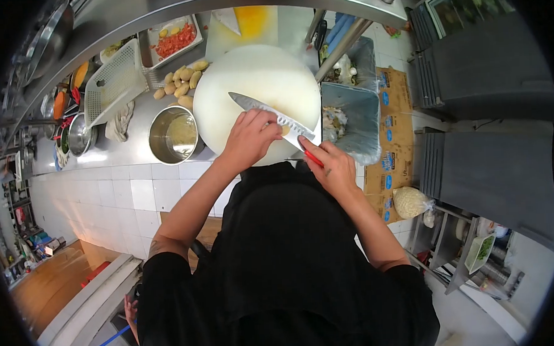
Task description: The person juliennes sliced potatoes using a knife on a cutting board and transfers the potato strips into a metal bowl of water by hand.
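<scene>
A chef's knife (265,108) with a red handle and a row of dimples along its blade lies slanted over the round white cutting board (223,82). My right hand (335,169) is closed around its handle at the board's near right edge. My left hand (249,138) is curled over the board, its fingertips against the blade side. Under those fingertips shows a small yellowish piece (284,130), perhaps potato, mostly hidden. To the left of the board stand a steel pot (174,134) with pale contents and a heap of potatoes (182,88).
Behind the potatoes is a tray (175,42) of chopped red food. A white perforated basket (113,84) stands left. Lined bins (352,123) with scraps are right of the board. A metal shelf edge (220,1) crosses above. Another person's hand (130,308) shows at lower left.
</scene>
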Tool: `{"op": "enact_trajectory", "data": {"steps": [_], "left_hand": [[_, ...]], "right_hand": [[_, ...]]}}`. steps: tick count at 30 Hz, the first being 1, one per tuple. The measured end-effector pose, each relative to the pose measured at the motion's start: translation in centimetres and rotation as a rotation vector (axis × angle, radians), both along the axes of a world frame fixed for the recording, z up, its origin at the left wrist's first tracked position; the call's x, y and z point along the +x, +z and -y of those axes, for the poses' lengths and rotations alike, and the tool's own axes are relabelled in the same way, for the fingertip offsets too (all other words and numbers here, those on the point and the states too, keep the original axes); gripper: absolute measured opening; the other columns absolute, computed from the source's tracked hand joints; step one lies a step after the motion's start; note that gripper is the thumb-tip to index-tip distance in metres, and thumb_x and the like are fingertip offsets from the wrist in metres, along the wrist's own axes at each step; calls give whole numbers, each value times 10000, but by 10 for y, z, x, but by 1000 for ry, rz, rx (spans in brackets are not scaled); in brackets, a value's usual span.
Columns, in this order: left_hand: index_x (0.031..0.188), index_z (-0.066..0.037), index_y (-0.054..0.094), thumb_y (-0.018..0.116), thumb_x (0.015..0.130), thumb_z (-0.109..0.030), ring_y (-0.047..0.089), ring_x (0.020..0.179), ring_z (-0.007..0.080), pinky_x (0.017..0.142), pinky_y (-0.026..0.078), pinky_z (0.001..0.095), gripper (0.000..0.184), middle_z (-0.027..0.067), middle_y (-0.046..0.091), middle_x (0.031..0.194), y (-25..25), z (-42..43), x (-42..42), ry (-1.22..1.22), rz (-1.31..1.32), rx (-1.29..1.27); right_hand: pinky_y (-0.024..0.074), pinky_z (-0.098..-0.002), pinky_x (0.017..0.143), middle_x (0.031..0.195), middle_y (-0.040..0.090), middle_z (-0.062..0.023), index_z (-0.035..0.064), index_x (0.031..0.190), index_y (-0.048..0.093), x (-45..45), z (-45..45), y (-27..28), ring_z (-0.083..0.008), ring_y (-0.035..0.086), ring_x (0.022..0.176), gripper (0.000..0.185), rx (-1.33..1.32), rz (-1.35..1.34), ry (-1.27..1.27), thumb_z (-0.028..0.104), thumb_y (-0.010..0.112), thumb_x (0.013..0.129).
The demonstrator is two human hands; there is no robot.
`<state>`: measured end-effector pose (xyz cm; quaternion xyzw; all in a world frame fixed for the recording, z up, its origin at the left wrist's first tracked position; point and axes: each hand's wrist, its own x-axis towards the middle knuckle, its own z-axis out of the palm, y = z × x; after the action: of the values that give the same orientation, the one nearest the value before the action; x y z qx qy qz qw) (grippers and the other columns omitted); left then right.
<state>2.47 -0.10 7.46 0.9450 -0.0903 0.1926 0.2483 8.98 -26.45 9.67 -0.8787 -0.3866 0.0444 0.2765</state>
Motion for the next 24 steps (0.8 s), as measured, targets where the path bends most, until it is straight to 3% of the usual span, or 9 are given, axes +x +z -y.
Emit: {"op": "enact_trajectory", "data": {"steps": [3,5,6,8,11,17,19,21,24], "left_hand": [[1044,-126,742,826,886,-103,674,1025,295,904,542,407,180,65,701,1083,-9,-13,-9,-1,114,-18],[1057,-82,739,796,956,-38,712,860,223,792,576,333,123,66,735,981,-11,-20,-25,267,11,-450],[1057,-82,739,796,956,-38,712,860,223,792,576,333,123,66,735,981,-18,-21,-34,264,10,-442],[1078,-25,734,754,1023,-2,727,835,139,756,585,273,63,56,756,955,-38,-18,-56,481,-104,-1048],[1097,14,727,754,1046,-20,736,911,111,846,606,280,67,37,764,980,-53,1,-87,441,-193,-1145],[1098,13,727,729,1005,89,737,1066,142,955,610,298,120,71,733,1155,-45,35,-94,373,-154,-1181],[1087,17,718,712,990,118,738,1058,146,957,610,298,140,70,727,1132,-43,37,-86,271,-115,-1151],[1085,17,714,697,980,150,729,1071,163,995,606,316,170,86,708,1147,-47,30,-77,223,-131,-1165],[1078,19,713,706,978,119,730,1013,153,936,601,305,140,85,721,1104,-50,18,-65,131,-217,-1120]], "right_hand": [[557,-440,659,862,651,-62,316,1448,751,16,-5,-15,-303,689,734,532,57,-21,-69,195,838,938],[561,-449,665,866,648,-69,320,1451,748,42,-21,-32,-310,693,739,525,52,30,-75,213,833,944],[566,-457,671,869,645,-76,324,1454,745,57,-30,-42,-318,696,745,518,40,89,-81,230,827,951],[569,-469,679,875,644,-83,322,1454,743,81,-43,-60,-324,697,748,515,22,88,-48,243,826,952],[572,-484,708,921,644,-105,325,1438,754,96,-56,-70,-329,691,769,485,-5,73,4,267,818,961],[569,-431,718,1012,651,-113,147,1310,794,77,-50,-30,-287,687,818,356,177,295,110,269,819,977],[591,-458,771,1065,681,-152,72,1248,768,43,-50,-16,-328,721,868,307,319,-288,229,232,804,989],[583,-381,726,1034,706,-143,34,1228,765,20,-57,-8,-253,719,790,281,310,-612,270,161,819,983],[563,-315,690,905,740,-92,2,1155,761,-5,-63,-46,-145,696,740,217,370,-742,133,115,826,981]]}}
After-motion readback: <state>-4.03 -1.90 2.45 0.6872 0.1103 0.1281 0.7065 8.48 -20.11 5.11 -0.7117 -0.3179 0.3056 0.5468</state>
